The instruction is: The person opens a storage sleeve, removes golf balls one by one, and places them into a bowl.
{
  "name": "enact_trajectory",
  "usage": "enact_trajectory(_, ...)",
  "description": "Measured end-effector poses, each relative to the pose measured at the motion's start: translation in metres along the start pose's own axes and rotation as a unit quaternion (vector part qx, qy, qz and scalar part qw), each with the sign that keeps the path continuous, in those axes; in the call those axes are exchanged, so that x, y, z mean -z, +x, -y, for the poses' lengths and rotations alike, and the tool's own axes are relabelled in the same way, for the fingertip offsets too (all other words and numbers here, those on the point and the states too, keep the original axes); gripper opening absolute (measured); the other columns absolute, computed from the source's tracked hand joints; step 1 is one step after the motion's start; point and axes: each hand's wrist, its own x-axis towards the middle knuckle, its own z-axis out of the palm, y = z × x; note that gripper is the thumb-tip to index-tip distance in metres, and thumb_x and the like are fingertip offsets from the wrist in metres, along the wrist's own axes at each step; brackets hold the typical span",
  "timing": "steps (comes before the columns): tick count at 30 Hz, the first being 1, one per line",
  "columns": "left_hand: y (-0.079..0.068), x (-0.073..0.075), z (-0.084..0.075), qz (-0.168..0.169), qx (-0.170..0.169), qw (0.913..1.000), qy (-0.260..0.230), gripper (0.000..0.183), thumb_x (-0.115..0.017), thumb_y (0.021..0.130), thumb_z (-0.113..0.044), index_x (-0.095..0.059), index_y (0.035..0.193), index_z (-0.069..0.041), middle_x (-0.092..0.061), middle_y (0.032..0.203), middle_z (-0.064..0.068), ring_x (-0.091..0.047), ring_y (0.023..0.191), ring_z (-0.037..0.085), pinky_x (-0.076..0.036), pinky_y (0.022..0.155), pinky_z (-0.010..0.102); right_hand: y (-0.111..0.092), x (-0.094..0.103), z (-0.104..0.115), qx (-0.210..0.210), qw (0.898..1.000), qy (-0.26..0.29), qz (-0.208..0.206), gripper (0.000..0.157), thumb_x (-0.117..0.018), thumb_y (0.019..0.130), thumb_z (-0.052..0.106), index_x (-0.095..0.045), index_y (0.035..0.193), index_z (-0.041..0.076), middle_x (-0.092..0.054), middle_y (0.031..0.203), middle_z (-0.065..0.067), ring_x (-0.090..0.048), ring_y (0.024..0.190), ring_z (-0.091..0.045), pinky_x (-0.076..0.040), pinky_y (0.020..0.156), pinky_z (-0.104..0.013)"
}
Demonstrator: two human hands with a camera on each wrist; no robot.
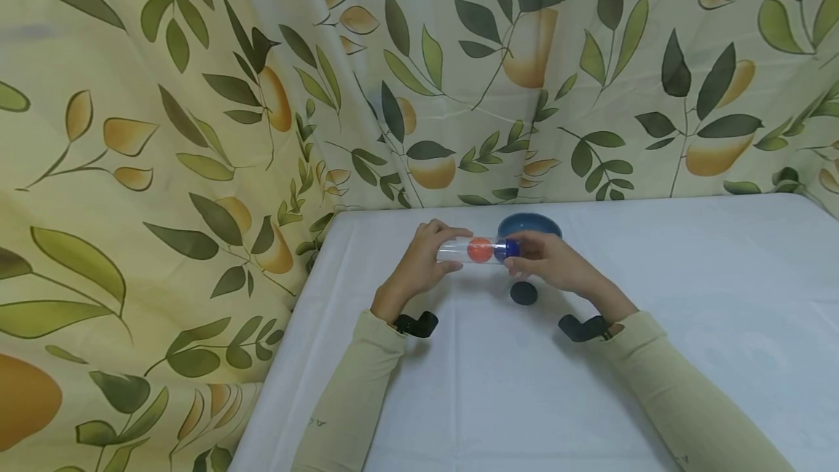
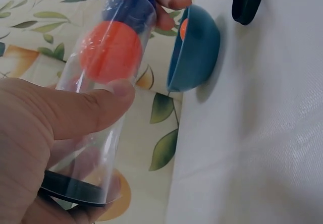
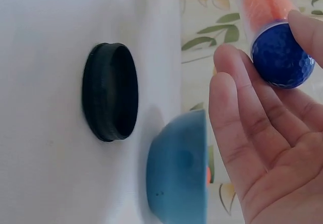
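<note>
My left hand (image 1: 419,259) grips a clear plastic tube (image 2: 113,128), held sideways above the table with its dark-capped end in the palm. An orange ball (image 1: 481,250) lies inside, towards the tube's right end. Beside it, a dimpled blue golf ball (image 3: 282,56) bulges from the uncapped mouth. The thumb and fingers of my right hand (image 1: 557,264) pinch around that ball at the tube's mouth. A loose black cap (image 3: 110,93) rests on the table below the hands. Behind them stands a blue bowl (image 1: 529,221) with an orange ball (image 2: 183,30) showing inside.
A white cloth covers the table (image 1: 498,399). Leaf-and-fruit patterned curtains (image 1: 459,93) hang along its back and left edges. Each wrist carries a black camera mount (image 1: 419,324) that sticks inward over the table.
</note>
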Motion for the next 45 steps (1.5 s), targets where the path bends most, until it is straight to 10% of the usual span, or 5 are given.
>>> enact_trajectory(17,0.004,-0.003,0.003,-0.010,0.002,0.9963,-0.085,0.052,-0.073,0.085,-0.021,-0.055,0.134,-0.029,-0.052,0.113,0.003,-0.050,0.106,0.031,-0.048,0.086,0.041,-0.001,0.010,0.010,-0.005,0.998,-0.025,-0.061,0.057,-0.068,0.085,0.047,-0.052,0.132,0.018,-0.065,0.120,-0.010,-0.062,0.109,-0.028,-0.053,0.089,-0.043)
enact_trajectory(23,0.004,-0.003,0.003,-0.018,0.011,0.9961,-0.086,0.053,-0.075,0.084,-0.021,-0.056,0.133,-0.030,-0.053,0.112,0.001,-0.050,0.100,0.026,-0.042,0.078,0.026,-0.002,0.012,0.012,-0.005,0.996,-0.028,-0.079,0.058,-0.068,0.086,0.045,-0.052,0.132,0.015,-0.067,0.114,-0.012,-0.064,0.104,-0.027,-0.054,0.082,-0.032)
enact_trajectory(45,0.003,-0.004,0.006,-0.026,0.023,0.9928,-0.115,0.054,-0.075,0.083,-0.014,-0.057,0.131,-0.028,-0.054,0.115,0.005,-0.050,0.105,0.014,-0.047,0.089,0.028,-0.006,0.033,0.001,-0.066,0.987,-0.027,-0.141,0.070,-0.068,0.085,0.048,-0.043,0.139,0.012,-0.059,0.131,-0.018,-0.057,0.120,-0.033,-0.046,0.098,-0.051)
